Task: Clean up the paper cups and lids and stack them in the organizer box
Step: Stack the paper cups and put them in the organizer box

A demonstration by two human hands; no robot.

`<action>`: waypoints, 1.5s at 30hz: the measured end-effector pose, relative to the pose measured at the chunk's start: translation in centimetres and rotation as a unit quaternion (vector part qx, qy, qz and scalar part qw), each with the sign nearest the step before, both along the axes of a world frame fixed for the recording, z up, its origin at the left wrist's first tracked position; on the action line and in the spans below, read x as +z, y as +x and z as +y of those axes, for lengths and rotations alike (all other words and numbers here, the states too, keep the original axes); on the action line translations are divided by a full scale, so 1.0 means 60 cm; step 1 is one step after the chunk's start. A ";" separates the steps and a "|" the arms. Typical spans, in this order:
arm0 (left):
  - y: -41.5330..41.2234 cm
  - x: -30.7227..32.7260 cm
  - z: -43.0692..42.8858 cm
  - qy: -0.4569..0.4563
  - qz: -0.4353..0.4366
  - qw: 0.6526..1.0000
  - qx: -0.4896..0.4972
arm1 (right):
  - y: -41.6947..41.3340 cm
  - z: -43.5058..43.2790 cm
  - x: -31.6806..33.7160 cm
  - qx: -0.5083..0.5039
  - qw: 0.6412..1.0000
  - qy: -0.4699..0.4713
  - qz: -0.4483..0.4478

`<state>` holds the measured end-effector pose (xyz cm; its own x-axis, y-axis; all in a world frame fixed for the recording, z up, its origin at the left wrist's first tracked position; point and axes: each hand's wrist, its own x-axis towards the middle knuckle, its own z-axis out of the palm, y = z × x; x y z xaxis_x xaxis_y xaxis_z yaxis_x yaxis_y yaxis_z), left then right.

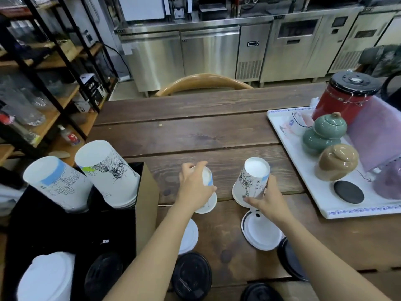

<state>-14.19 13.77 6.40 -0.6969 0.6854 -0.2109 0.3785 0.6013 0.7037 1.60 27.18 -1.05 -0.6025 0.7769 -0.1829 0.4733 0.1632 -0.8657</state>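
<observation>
Two upside-down white paper cups stand on the wooden table. My left hand (194, 185) grips the left cup (207, 195) from above. My right hand (268, 202) is closed around the side of the right cup (253, 180), which has a black drawing on it. White lids (260, 232) (189, 235) and black lids (192, 274) (289, 260) lie on the table near me. The black organizer box (138, 205) at my left holds two stacks of inverted cups (110, 172) (57, 183), a white lid stack (46, 276) and a black lid (103, 272).
A white tray (303, 183) at the right carries a red canister (342, 94), green and tan ceramic jars, a black coaster and purple cloth. A wooden chair back (204, 80) stands beyond the table. Shelving fills the left side, steel counters the back.
</observation>
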 end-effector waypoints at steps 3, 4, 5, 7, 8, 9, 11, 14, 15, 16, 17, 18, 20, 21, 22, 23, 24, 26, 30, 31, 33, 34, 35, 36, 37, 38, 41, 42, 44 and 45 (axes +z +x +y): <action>0.012 -0.002 0.011 -0.002 -0.010 1.000 -0.030 | -0.008 0.000 0.003 -0.001 0.999 -0.023 0.029; 0.012 -0.002 0.013 -0.005 -0.011 0.999 -0.038 | -0.010 0.001 0.003 -0.006 0.999 -0.029 0.038; 0.011 -0.003 0.014 -0.005 -0.012 0.999 -0.046 | -0.011 0.002 0.003 -0.014 0.999 -0.030 0.039; 0.009 -0.005 0.013 0.005 -0.021 0.998 -0.055 | -0.011 0.004 0.005 -0.034 0.998 -0.034 0.031; 0.008 -0.006 0.011 0.016 -0.029 0.998 -0.049 | -0.011 0.006 0.009 -0.045 0.998 -0.034 0.030; 0.006 -0.008 0.009 0.029 -0.035 0.998 -0.037 | -0.011 0.008 0.015 -0.055 0.997 -0.028 0.036; 0.003 -0.013 0.005 0.049 -0.052 0.997 -0.011 | -0.014 0.011 0.035 -0.075 0.995 -0.006 0.065; 0.002 -0.025 0.006 0.060 -0.081 0.995 0.006 | -0.031 0.018 0.084 -0.108 0.984 0.023 0.137; 0.003 -0.030 0.006 0.060 -0.088 0.994 0.009 | -0.038 0.021 0.102 -0.106 0.980 0.031 0.163; 0.004 -0.033 0.007 0.060 -0.095 0.994 0.006 | -0.045 0.021 0.122 -0.096 0.977 0.039 0.186; 0.005 -0.037 0.007 0.059 -0.101 0.993 0.002 | -0.052 0.020 0.139 -0.081 0.975 0.044 0.203; 0.006 -0.042 0.007 0.049 -0.109 0.993 -0.002 | -0.058 0.017 0.154 -0.061 0.974 0.047 0.215; 0.002 -0.056 0.005 0.026 -0.122 0.992 -0.019 | -0.065 0.006 0.175 -0.010 0.975 0.053 0.215; 0.000 -0.060 0.003 0.019 -0.132 0.991 -0.030 | -0.069 -0.004 0.185 0.023 0.977 0.057 0.206; -0.003 -0.061 0.001 0.020 -0.147 0.988 -0.038 | -0.073 -0.013 0.189 0.057 0.979 0.060 0.186; -0.004 -0.057 -0.002 0.030 -0.168 0.985 -0.038 | -0.077 -0.021 0.188 0.090 0.981 0.063 0.162; -0.006 -0.053 -0.005 0.046 -0.194 0.980 -0.017 | -0.080 -0.029 0.184 0.113 0.982 0.066 0.136; -0.012 -0.049 -0.010 0.085 -0.222 0.968 0.079 | -0.085 -0.039 0.167 0.130 0.985 0.065 0.093; -0.034 -0.048 -0.017 0.157 -0.281 0.915 0.246 | -0.088 -0.047 0.128 0.135 0.989 0.050 0.030; -0.036 -0.047 -0.017 0.161 -0.290 0.910 0.248 | -0.089 -0.048 0.116 0.145 0.988 0.053 0.014; -0.036 -0.044 -0.017 0.163 -0.301 0.910 0.232 | -0.094 -0.050 0.094 0.162 0.985 0.057 -0.015; -0.035 -0.048 -0.016 0.158 -0.305 0.913 0.222 | -0.096 -0.052 0.081 0.165 0.984 0.056 -0.028; -0.033 -0.051 -0.015 0.148 -0.307 0.916 0.210 | -0.097 -0.053 0.067 0.167 0.984 0.051 -0.036; -0.032 -0.055 -0.014 0.136 -0.308 0.920 0.200 | -0.098 -0.055 0.054 0.165 0.985 0.044 -0.037; -0.030 -0.060 -0.013 0.123 -0.311 0.922 0.192 | -0.098 -0.056 0.043 0.160 0.986 0.034 -0.036; -0.029 -0.066 -0.012 0.114 -0.316 0.923 0.186 | -0.098 -0.056 0.034 0.153 0.987 0.024 -0.032; -0.020 -0.078 -0.004 0.090 -0.322 0.928 0.163 | -0.099 -0.051 0.017 0.140 0.990 0.012 -0.020; -0.016 -0.082 -0.001 0.079 -0.324 0.930 0.155 | -0.100 -0.049 0.014 0.144 0.989 0.011 -0.012; -0.008 -0.086 0.000 0.063 -0.330 0.930 0.150 | -0.105 -0.047 0.010 0.154 0.988 -0.007 0.001; -0.005 -0.085 0.001 0.061 -0.336 0.927 0.153 | -0.106 -0.048 0.007 0.157 0.987 -0.018 0.002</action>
